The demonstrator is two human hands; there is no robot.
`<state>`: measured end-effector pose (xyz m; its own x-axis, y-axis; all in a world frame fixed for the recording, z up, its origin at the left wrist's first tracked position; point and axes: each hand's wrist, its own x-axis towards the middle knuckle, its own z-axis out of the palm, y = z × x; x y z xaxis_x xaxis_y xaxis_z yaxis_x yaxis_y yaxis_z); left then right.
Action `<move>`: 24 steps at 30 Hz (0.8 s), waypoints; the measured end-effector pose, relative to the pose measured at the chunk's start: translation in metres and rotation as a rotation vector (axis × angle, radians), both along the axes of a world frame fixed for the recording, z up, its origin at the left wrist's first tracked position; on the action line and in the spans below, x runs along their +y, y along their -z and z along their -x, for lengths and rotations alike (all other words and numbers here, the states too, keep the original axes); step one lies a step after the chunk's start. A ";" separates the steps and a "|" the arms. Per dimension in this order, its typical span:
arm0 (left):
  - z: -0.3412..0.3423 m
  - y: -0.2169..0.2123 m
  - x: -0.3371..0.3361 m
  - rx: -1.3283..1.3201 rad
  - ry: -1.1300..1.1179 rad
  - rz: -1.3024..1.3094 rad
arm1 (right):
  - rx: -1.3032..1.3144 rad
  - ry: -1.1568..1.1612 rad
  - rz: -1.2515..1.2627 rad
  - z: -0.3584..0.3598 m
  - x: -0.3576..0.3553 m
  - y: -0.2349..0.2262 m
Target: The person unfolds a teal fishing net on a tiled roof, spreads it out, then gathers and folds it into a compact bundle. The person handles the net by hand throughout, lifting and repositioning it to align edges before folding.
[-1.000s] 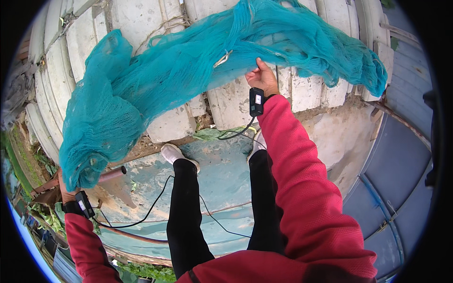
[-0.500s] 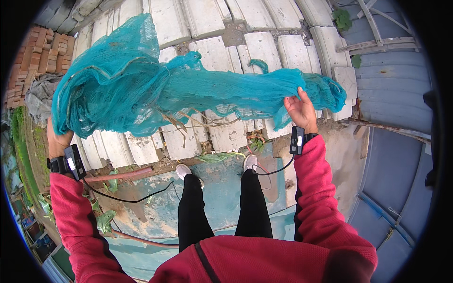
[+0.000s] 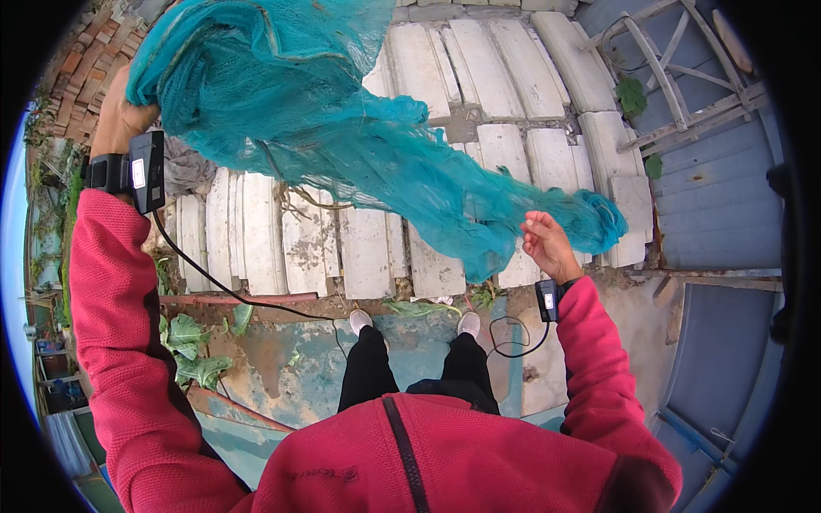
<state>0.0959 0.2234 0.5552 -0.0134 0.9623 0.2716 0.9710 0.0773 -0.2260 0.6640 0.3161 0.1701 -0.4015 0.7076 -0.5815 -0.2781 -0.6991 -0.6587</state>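
Note:
A long bundle of teal mesh netting (image 3: 342, 145) stretches from the upper left down toward the right. My left hand (image 3: 120, 120), raised at the far left, is closed around the gathered edge of its wide, bulky end. At the lower edge of its narrower part, my right hand (image 3: 552, 248) has its fingers curled into a pinch on the mesh; the exact contact is hard to see. Beyond that hand, the bunched end of the netting rests on pale slabs. A corded edge runs through the wide upper part.
Rows of pale concrete slabs (image 3: 359, 252) lie under the netting. Dry stalks (image 3: 308, 201) and a grey cloth (image 3: 184, 167) sit at the left. A wooden frame (image 3: 671, 81) leans by the metal sheeting at the right. Leafy plants (image 3: 197, 350) grow near a red pipe (image 3: 239, 298).
My left hand has lifted the wide end of the netting up and away. My right hand is slightly lower, and the netting between them now slants down to the right.

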 end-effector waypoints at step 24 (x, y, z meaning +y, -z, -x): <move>-0.064 -0.185 -0.014 0.240 0.036 -0.065 | -0.619 -0.138 -1.282 0.120 0.081 -0.078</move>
